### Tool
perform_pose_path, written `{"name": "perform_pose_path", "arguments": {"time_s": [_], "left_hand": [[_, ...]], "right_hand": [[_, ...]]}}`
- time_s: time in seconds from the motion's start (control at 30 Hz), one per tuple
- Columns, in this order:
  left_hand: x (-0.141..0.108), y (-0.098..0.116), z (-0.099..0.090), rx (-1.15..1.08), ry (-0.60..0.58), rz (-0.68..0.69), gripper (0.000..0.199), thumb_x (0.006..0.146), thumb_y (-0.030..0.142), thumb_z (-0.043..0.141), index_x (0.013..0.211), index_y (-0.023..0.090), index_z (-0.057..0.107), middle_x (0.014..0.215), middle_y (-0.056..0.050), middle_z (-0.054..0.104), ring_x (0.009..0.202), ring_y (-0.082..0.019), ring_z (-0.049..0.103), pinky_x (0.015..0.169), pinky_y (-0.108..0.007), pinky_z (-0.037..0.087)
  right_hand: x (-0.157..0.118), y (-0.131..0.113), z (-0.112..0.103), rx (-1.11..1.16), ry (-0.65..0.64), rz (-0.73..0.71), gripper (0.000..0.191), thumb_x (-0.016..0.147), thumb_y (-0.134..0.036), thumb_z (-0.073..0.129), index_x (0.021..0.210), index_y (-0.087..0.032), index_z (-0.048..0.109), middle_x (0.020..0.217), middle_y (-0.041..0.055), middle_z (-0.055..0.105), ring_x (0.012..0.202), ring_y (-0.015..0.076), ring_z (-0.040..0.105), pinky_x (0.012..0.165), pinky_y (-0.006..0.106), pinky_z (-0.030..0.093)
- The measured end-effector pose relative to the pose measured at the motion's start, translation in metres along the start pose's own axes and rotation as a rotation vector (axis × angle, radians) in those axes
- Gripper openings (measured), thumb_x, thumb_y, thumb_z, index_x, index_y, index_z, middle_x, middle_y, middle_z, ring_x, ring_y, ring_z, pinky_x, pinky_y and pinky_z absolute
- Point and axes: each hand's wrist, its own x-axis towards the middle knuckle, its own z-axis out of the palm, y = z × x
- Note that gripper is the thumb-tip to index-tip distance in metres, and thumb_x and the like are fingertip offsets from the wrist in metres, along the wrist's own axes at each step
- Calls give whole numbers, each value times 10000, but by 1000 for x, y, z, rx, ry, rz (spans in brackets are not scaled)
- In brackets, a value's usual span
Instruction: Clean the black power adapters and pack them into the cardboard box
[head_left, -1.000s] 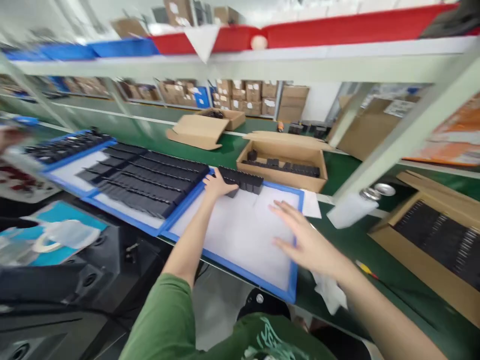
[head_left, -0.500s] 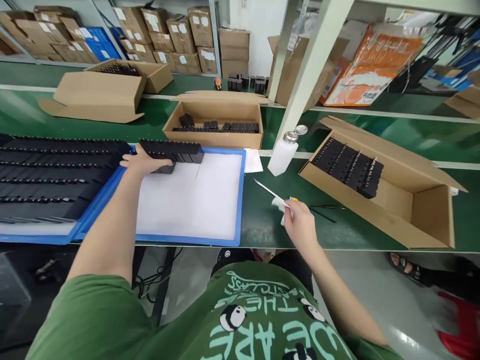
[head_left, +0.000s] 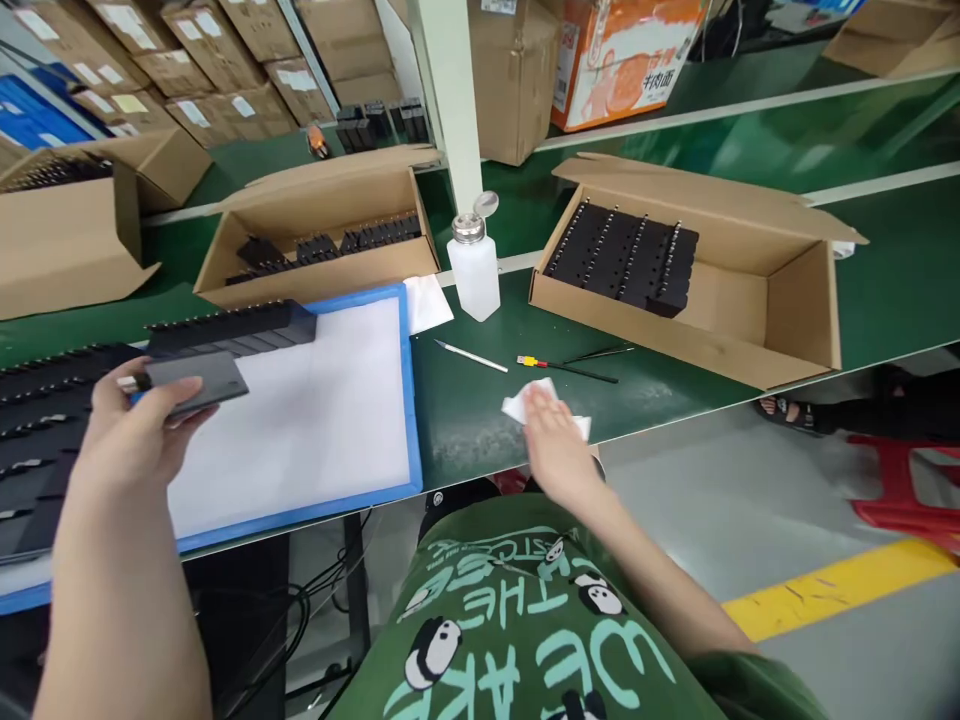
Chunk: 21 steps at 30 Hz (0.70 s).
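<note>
My left hand grips a flat black rectangular block with a metal piece at its near-wrist end, raised above the blue-edged white board. Behind it, a row of similar black blocks lies along the board's far edge. My right hand has its fingers together over a crumpled white wipe at the table's front edge; its fingertips are partly hidden in the wipe. A white pen-like stick lies beyond it, beside a black cable with a yellow USB plug and dark tweezers.
A white pump bottle with its lid up stands by the post. An open carton on the right and another carton behind the board hold black blocks. More black rows lie at left.
My left hand has lifted a block from beside the row towards me. My right hand has laid the white stick down and shifted the wipe. The view has turned right.
</note>
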Motion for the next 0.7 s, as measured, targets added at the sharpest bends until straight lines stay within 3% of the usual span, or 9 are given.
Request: {"name": "perform_pose_path", "arguments": {"time_s": [0.1, 0.17, 0.23, 0.33, 0.43, 0.5, 0.6, 0.63, 0.7], "left_hand": [[-53, 40, 5, -261, -194, -11, 866, 631, 596, 767, 1373, 325, 412, 1231, -32, 601, 1059, -231, 644, 909, -461, 591], [-86, 78, 17, -295, -392, 32, 958, 546, 496, 865, 1385, 327, 433, 1280, -58, 596, 1101, -294, 639, 931, -497, 580], [-111, 115, 35, -268, -589, 99, 931, 546, 470, 863, 1365, 334, 441, 1340, -67, 547, 1093, -304, 644, 939, -506, 578], [-137, 155, 72, -184, -691, 214, 820, 538, 430, 832, 1282, 313, 505, 1343, -83, 464, 1254, -350, 525, 1077, -551, 482], [-159, 172, 108, -17, -716, 187, 793, 515, 392, 833, 1232, 274, 518, 1322, -128, 378, 1324, -430, 395, 1097, -604, 423], [-173, 176, 127, 76, -693, 202, 831, 514, 384, 840, 1263, 255, 501, 1366, -158, 308, 1344, -480, 323, 1083, -626, 408], [-192, 182, 142, 154, -627, 256, 911, 505, 389, 862, 1318, 210, 492, 1409, -200, 268, 1336, -522, 296, 1077, -635, 391], [-197, 184, 144, 167, -601, 252, 925, 516, 413, 867, 1332, 190, 491, 1418, -218, 272, 1332, -528, 302, 1077, -640, 385], [-200, 185, 142, 171, -581, 205, 1006, 545, 524, 873, 1390, 167, 459, 1458, -258, 267, 1353, -553, 292, 1074, -674, 369]], "right_hand": [[-33, 58, -18, -28, 96, 47, 639, 908, -63, 273, 1529, -93, 425, 1605, 152, 370, 1512, 270, 337, 1260, 535, 284], [-53, 95, -34, -49, 169, 42, 663, 870, -21, 274, 1465, -173, 523, 1537, 88, 501, 1454, 234, 445, 1252, 486, 331], [-72, 126, -53, -86, 289, 82, 646, 867, -31, 301, 1421, -229, 568, 1464, 79, 581, 1393, 254, 524, 1209, 491, 405], [-86, 150, -82, -156, 548, 217, 576, 884, -75, 367, 1394, -224, 590, 1376, 171, 634, 1328, 346, 579, 1103, 542, 497], [-63, 134, -97, -172, 728, 240, 564, 919, -96, 356, 1446, -200, 532, 1452, 177, 571, 1385, 322, 527, 1137, 531, 466], [-26, 105, -97, -134, 705, 128, 586, 939, -89, 312, 1486, -222, 477, 1551, 100, 480, 1450, 247, 456, 1185, 477, 431], [23, 57, -95, -44, 409, -145, 597, 963, -79, 240, 1505, -215, 452, 1567, 97, 458, 1511, 280, 350, 1235, 607, 292], [29, 44, -95, -25, 329, -195, 574, 987, -120, 266, 1533, -222, 409, 1599, 96, 409, 1540, 316, 275, 1234, 666, 227], [23, 25, -94, 64, 256, -260, 564, 1023, -207, 323, 1583, -269, 304, 1641, 75, 335, 1557, 327, 218, 1237, 665, 220]]}}
